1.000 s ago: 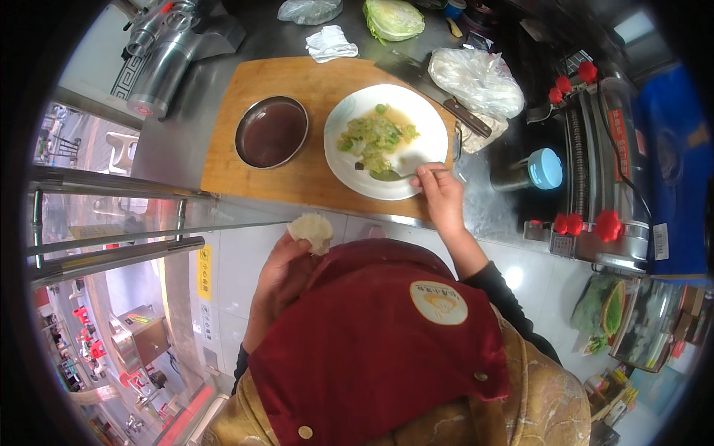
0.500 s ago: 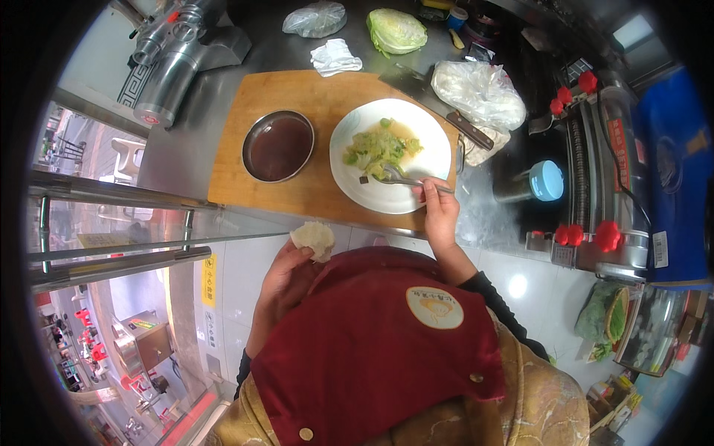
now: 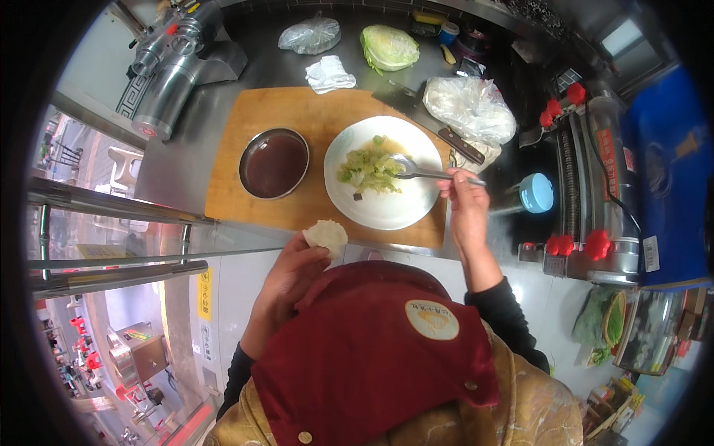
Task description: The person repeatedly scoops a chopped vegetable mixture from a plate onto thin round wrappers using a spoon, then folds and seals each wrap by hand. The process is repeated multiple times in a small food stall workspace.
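My right hand (image 3: 467, 204) grips the handle of a metal spoon (image 3: 428, 174) over the right half of a white plate (image 3: 413, 204). The spoon's bowl touches the edge of a heap of cooked cabbage (image 3: 368, 165), pale green and wet, with a small dark piece beside it. Between the thumb and fingers of my left hand (image 3: 294, 264) is a piece of pale flat bread (image 3: 327, 236), uneven along its edge, held just off the near edge of the wooden cutting board (image 3: 297, 104). On the board's left stands a metal bowl (image 3: 275, 163) of dark reddish-brown liquid.
Behind the plate lie a knife (image 3: 461, 145) and a clear plastic bag (image 3: 472, 104) with pale contents. Half a cabbage (image 3: 390, 48), a white cloth (image 3: 329, 74) and another bag (image 3: 309, 36) sit farther back. A blue-lidded container (image 3: 535, 193) stands at right; metal machines flank the counter.
My right hand has moved right and slightly up, drawing the spoon to the right side of the cabbage heap. My left hand has shifted slightly right with the bread. The view has tilted a little.
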Demonstrator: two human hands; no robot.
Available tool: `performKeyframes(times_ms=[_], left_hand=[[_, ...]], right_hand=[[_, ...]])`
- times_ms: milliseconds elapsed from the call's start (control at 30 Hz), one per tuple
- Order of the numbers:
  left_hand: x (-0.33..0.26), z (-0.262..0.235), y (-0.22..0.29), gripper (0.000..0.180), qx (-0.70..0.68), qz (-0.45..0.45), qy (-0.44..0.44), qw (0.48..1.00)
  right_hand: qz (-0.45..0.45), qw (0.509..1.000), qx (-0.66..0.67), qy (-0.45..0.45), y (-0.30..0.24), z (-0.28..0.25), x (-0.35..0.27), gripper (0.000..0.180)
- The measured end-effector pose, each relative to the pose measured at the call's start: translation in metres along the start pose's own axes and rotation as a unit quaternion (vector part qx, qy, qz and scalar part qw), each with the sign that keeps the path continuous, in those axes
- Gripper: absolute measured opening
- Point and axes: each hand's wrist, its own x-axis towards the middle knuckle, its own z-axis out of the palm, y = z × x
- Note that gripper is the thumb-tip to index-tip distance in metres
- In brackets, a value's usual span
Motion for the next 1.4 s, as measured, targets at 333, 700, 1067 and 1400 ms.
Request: performKeyframes(times_ms=[333,700,1067,1400], left_hand=[[0.012,0.035,0.018,0.052,0.095,0.041,-0.086,0.991],[-0.007,0.005,-0.012,0.055,0.000,-0.007,-0.003,1.000],[-0.014,0.014,-0.018,0.056,0.004,0.004,-0.028,1.000],[-0.015,0.019,-0.024,0.054,-0.010,-0.014,-0.002,1.000]], right_hand=[[-0.018,0.972,0.117,-0.201,-0.175,0.052,-0.008,0.029],[-0.044,0.846,0.101,-0.522,-0.260,0.077,-0.038,0.033],[-0.038,0.860,0.152,-0.487,-0.260,0.056,-0.040,0.034],[-0.087,0.897,0.186,-0.391,-0.227,0.040,-0.042,0.032]])
